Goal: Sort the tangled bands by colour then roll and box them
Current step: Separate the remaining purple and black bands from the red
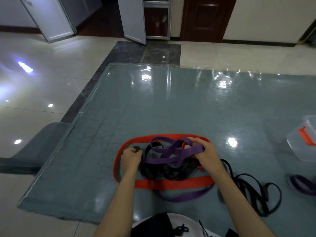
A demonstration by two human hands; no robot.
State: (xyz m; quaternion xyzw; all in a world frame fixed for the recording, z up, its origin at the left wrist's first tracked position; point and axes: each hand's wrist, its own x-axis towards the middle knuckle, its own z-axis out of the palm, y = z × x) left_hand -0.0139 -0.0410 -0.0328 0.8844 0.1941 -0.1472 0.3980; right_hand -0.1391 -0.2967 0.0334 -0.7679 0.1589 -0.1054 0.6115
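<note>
1. The right hand (206, 155), low and right of centre in the frame, has its fingers curled round a purple band (172, 152), pinching a flat fold of it against the thumb.
2. The left hand (130, 159), low and left of centre, is closed in a fist round a small dark roll (136, 148), seemingly the end of a black band; the detail is too blurred to be sure.
3. From the right hand's grip the purple band runs left in twisted loops across the pile between the hands, and another stretch of it trails out below the pile.
4. Under the purple loops lies a knot of black bands (168, 171), tangled together.
5. A red band (171, 183) lies as a wide oval ring round that pile, flat on the mat (153, 103).
6. More black bands (254, 192) sprawl loose on the mat to the lower right, just beside the right forearm.
7. A second purple band (302, 183) lies at the right edge, apart from the pile.
8. A clear plastic box (301, 149) with an orange clasp sits at the right edge above it.
9. The grey mat has a glossy clear cover and lies on a pale tiled floor (42, 93).
</note>
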